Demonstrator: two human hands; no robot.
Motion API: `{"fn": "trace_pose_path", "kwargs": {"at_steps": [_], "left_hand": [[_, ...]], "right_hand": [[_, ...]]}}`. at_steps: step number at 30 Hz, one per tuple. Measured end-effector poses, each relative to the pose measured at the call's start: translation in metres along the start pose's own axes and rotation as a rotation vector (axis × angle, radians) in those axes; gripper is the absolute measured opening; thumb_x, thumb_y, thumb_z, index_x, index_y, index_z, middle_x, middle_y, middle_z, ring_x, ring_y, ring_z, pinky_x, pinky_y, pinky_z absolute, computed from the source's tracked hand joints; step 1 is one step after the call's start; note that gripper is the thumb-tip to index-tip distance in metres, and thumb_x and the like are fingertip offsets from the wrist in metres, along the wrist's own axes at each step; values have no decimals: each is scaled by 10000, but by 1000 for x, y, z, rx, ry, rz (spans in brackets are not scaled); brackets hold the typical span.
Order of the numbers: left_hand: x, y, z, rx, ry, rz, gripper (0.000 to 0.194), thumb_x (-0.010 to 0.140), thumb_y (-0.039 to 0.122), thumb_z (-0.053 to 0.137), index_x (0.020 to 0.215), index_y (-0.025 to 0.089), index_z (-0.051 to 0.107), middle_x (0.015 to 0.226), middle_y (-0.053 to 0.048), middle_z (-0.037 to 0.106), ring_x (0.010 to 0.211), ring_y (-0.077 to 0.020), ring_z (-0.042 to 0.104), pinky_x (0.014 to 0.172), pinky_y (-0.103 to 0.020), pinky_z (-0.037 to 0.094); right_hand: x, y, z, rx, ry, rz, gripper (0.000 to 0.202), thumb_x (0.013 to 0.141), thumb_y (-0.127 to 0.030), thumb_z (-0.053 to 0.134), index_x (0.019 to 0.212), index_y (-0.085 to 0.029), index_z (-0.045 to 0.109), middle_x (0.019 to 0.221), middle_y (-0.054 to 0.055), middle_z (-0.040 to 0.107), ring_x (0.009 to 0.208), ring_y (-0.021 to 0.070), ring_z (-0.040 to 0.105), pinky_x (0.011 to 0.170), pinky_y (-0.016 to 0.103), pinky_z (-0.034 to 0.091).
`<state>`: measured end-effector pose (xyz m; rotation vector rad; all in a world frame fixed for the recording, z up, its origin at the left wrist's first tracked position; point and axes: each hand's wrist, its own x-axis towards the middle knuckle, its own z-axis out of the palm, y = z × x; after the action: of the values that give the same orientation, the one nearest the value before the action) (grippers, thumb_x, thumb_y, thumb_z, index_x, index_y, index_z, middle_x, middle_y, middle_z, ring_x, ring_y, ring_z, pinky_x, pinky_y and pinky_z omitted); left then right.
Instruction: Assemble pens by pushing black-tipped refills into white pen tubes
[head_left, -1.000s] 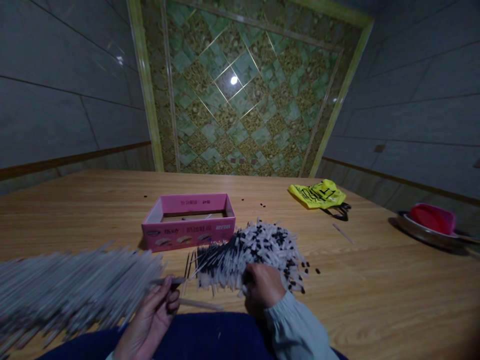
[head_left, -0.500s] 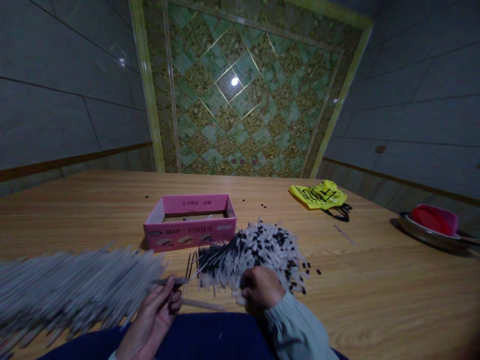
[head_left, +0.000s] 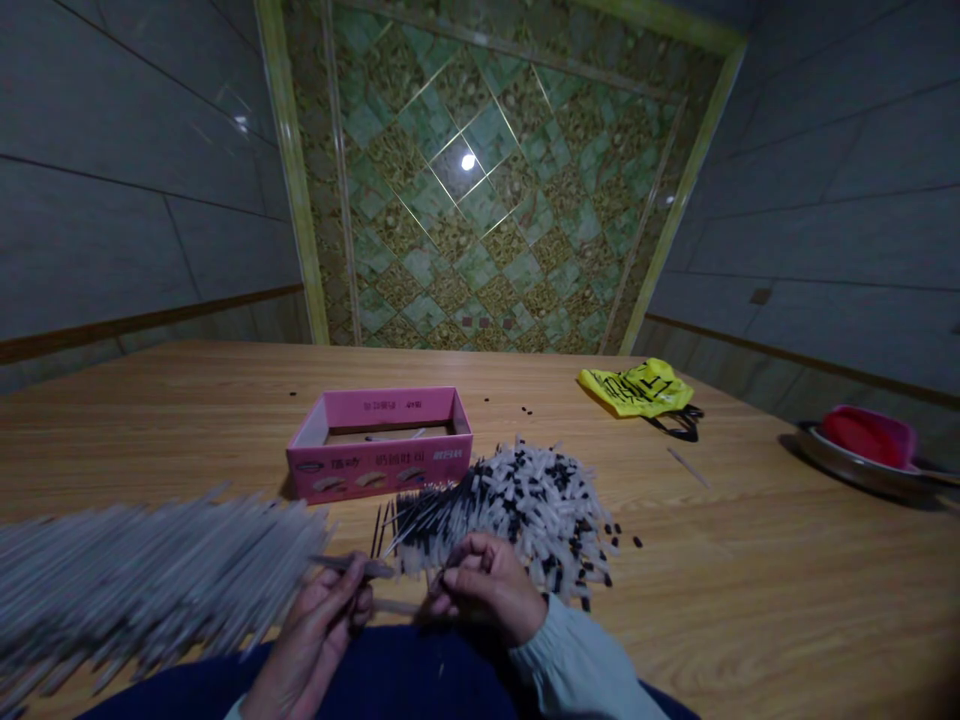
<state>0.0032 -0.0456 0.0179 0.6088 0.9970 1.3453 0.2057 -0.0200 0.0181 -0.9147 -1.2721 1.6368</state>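
My left hand [head_left: 319, 620] pinches a thin grey tube [head_left: 379, 569] between thumb and fingers, just above the table's near edge. To its right, my right hand [head_left: 491, 585] is closed with thumb against fingertips; whatever lies in that pinch is too small and dark to make out. Behind the right hand rises a heap of small whitish and black caps [head_left: 544, 485], with thin dark-tipped sticks [head_left: 427, 515] on its left side. A broad pile of long translucent tubes [head_left: 165, 570] lies left of my left hand. Another loose tube [head_left: 397, 606] rests between the hands.
Behind the heap stands an open pink cardboard box [head_left: 381, 470] with a few sticks inside. Farther right lie a yellow bag [head_left: 637, 390] with black straps and a single tube [head_left: 688, 467]. A metal pan [head_left: 862, 470] holding a red-pink container [head_left: 866, 437] sits at the right edge.
My right hand has moved left from the cap heap towards my left hand. My left hand, still on the tube, has shifted slightly right.
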Motion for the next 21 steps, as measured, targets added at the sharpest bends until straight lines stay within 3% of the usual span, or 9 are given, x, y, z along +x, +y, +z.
{"fn": "trace_pose_path", "kwargs": {"at_steps": [3,8,14,21], "left_hand": [[-2,-1,4,64,-36,0,278,629,308,758,789,112,643,622,1,574,529,-77,465,458,-193,367],[-2,-4,8,87,-36,11,352,608,352,765,833,131,609,625,4,603,502,-68,451,456,-189,332],[-4,-6,13,111,13,56,373,595,387,762,821,146,589,518,34,568,463,-64,429,426,-176,287],[-2,-12,13,163,60,151,405,550,402,773,802,134,605,546,11,605,446,-71,447,410,-185,305]], "right_hand": [[-1,8,12,177,-26,5,436,593,-446,767,782,-124,540,593,50,642,475,139,598,476,239,433],[-3,17,17,188,-20,-32,458,603,-422,781,871,-75,647,574,12,602,444,84,540,457,219,447],[-2,21,18,213,-25,-44,398,556,-338,822,791,-102,604,599,-6,591,496,100,575,465,218,487],[-3,20,22,179,24,-61,403,536,-345,824,749,-115,571,540,-19,579,463,95,552,433,204,475]]}}
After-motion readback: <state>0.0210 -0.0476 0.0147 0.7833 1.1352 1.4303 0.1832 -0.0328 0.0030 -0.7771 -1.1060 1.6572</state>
